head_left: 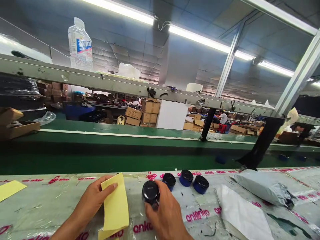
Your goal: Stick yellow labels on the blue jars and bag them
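Note:
My left hand (93, 196) is closed on a yellow paper stack (116, 206), its thumb lying across the top of the paper. To the right of it, my right hand (166, 208) grips a round black-topped container (150, 191) between thumb and fingers. Just beyond that hand, a similar container (169, 181) with a dark blue side stands on the table. Two more, a blue one (186, 178) and another blue one (201, 184), stand farther right.
A yellow sheet (11, 189) lies at the table's left edge. A white cloth-like sheet (243, 213) and a grey plastic package (261, 188) lie at right. Behind the table (62, 206) runs a green conveyor (100, 158); a bottle (80, 46) stands on the overhead shelf.

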Demonstrator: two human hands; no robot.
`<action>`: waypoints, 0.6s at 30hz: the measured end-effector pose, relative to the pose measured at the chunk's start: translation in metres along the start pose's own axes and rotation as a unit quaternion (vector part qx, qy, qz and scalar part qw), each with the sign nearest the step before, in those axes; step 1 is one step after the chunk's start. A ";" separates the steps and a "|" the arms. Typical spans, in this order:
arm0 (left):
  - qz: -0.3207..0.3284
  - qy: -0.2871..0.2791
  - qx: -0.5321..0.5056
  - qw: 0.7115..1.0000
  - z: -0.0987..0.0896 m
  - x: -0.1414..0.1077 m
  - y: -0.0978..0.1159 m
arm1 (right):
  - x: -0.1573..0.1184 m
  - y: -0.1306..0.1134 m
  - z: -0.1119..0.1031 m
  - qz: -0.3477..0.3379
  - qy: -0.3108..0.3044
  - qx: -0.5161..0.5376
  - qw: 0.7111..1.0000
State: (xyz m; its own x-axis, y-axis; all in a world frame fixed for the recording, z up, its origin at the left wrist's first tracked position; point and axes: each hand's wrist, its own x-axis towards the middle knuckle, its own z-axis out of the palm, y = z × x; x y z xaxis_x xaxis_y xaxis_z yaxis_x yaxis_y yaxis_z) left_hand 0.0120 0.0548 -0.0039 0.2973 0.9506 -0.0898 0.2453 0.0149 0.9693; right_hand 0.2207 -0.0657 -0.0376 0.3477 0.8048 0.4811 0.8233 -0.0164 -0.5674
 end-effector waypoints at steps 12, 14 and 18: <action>0.036 -0.118 -0.095 0.988 0.015 -0.010 0.002 | -0.010 0.084 -0.072 0.148 -0.001 -0.104 0.984; 0.036 -0.124 -0.110 0.985 0.023 -0.014 0.003 | -0.007 0.097 -0.071 0.165 -0.034 -0.095 0.981; 0.034 -0.128 -0.118 0.984 0.027 -0.014 -0.005 | -0.009 0.099 -0.068 0.214 -0.027 -0.079 0.973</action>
State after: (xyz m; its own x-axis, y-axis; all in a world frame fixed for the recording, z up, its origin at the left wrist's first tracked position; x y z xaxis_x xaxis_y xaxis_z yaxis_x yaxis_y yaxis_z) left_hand 0.0321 0.0332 -0.0137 0.5357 0.8430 -0.0480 0.0040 0.0543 0.9985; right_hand 0.3297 -0.1149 -0.0522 0.6531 0.7343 0.1849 0.6689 -0.4451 -0.5954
